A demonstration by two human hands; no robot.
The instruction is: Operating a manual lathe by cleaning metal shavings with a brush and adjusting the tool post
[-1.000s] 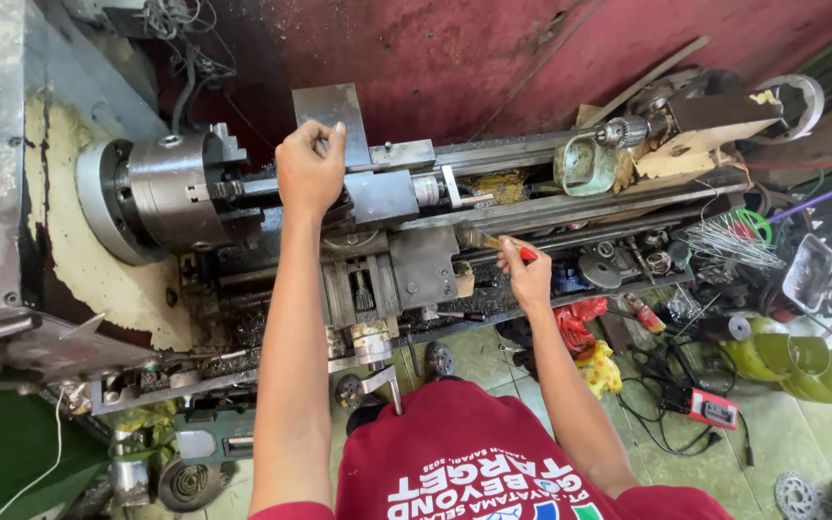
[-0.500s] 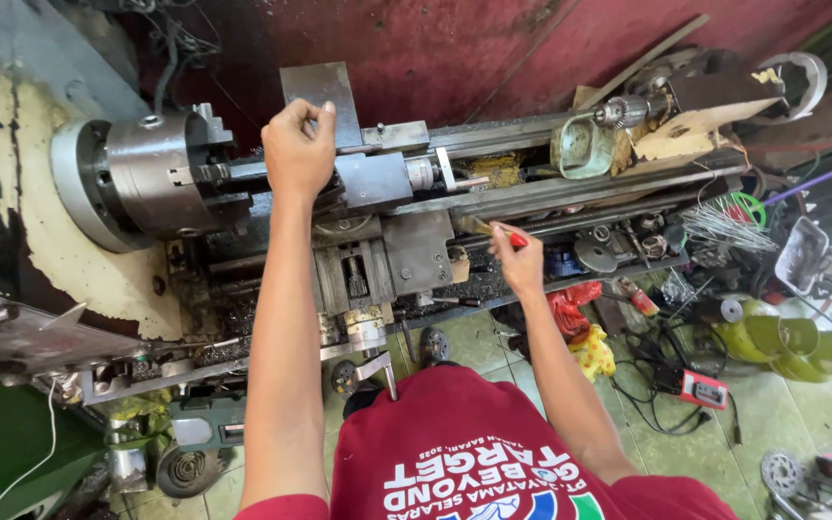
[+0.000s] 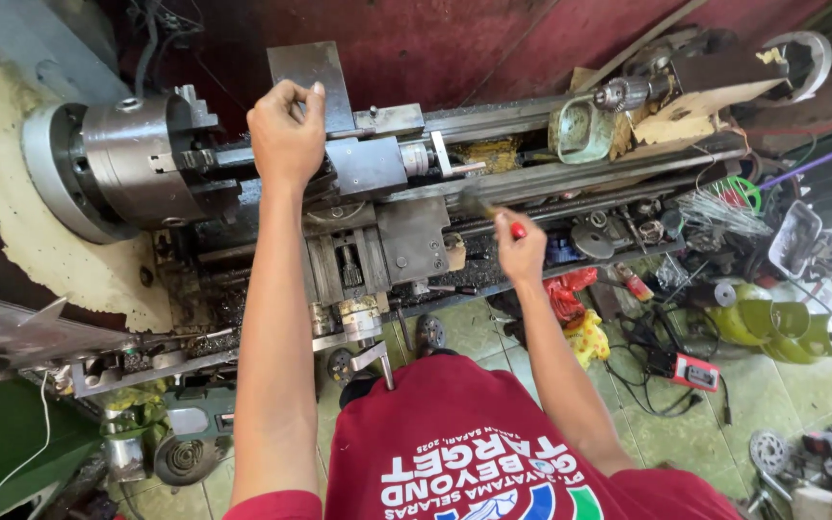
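Chuck (image 3: pixel 132 164) left of carriage (image 3: pixel 377 207), clutter (image 3: pixel 724 289) right

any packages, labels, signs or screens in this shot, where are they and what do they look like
Small handheld device with a pale screen: on the tiled floor right of the lathe, among black cables; rectangular, red and black body.
Printed shirt design: on the person's dark red shirt, bottom centre; white lettering with blue and green shapes.
Torn brown cardboard: on the right end of the lathe; flat, ragged piece.
No signs can be made out.
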